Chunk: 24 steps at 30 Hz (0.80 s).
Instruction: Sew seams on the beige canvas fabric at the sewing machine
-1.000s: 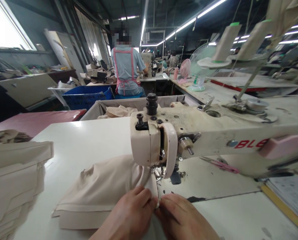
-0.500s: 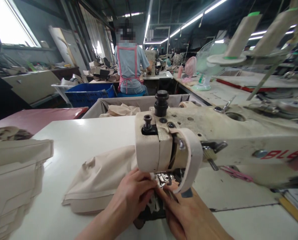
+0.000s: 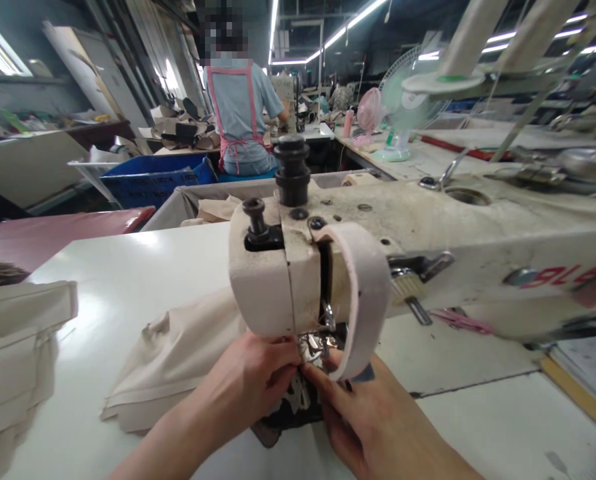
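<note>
A worn cream sewing machine (image 3: 428,260) stands on the white table (image 3: 143,280). Under its head (image 3: 273,280) both my hands meet at the metal presser foot (image 3: 314,348). My left hand (image 3: 248,380) has its fingers curled and pinched right at the foot, what it holds is hidden. My right hand (image 3: 373,420) pinches with thumb and forefinger at the same spot, partly behind the pink guard (image 3: 363,300). A beige fabric piece (image 3: 178,360) lies to the left of the foot, touching my left hand. A dark opening (image 3: 288,417) shows below the foot.
A stack of folded beige pieces (image 3: 13,353) sits at the table's left edge. A fabric-lined bin (image 3: 188,203) and a blue crate (image 3: 153,180) stand behind. A person in a pink apron (image 3: 238,113) sits further back. Thread cones (image 3: 468,47) and fans (image 3: 403,113) are at right.
The view has closed in on the machine head. My hands moved from the fabric edge in front of the foot to right under it; the dark opening below now shows.
</note>
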{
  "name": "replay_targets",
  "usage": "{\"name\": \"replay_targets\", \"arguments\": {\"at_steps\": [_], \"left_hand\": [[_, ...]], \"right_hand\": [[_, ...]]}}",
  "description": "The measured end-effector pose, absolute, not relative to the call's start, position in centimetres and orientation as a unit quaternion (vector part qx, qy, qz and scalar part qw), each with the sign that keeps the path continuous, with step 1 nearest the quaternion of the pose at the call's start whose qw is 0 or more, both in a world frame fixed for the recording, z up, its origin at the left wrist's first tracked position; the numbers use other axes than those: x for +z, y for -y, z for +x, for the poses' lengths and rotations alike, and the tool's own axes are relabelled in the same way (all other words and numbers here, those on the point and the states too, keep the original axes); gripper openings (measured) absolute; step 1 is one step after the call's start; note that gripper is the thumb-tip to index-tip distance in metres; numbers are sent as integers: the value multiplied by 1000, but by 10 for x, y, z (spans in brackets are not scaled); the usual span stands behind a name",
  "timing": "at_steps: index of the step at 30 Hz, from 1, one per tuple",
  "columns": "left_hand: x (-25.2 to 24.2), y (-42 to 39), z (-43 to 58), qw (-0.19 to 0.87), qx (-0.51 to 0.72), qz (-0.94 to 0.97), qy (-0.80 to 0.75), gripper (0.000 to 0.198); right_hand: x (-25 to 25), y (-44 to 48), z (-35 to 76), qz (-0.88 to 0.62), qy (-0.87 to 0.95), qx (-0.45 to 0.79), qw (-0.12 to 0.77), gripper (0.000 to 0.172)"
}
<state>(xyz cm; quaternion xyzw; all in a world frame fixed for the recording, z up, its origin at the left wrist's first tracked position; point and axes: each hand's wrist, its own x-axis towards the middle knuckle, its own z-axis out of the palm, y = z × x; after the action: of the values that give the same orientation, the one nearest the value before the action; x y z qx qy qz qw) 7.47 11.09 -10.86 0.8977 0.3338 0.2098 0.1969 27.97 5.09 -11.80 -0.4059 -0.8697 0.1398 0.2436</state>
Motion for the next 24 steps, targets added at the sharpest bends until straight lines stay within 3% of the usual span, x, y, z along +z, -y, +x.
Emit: {"name": "replay_targets", "arguments": {"at_steps": [8, 13, 24], "left_hand": [[-118, -101, 79, 100, 333, 874, -339, 17], [-116, -100, 81, 93, 343, 877, -323, 18], [-116, -99, 82, 103, 349, 874, -321, 18]], "right_hand": [[-120, -49, 283, -417, 844, 186, 281, 45], [-119, -48, 287, -432, 834, 198, 280, 56], [-115, -53, 288, -436, 854, 163, 233, 61]]}}
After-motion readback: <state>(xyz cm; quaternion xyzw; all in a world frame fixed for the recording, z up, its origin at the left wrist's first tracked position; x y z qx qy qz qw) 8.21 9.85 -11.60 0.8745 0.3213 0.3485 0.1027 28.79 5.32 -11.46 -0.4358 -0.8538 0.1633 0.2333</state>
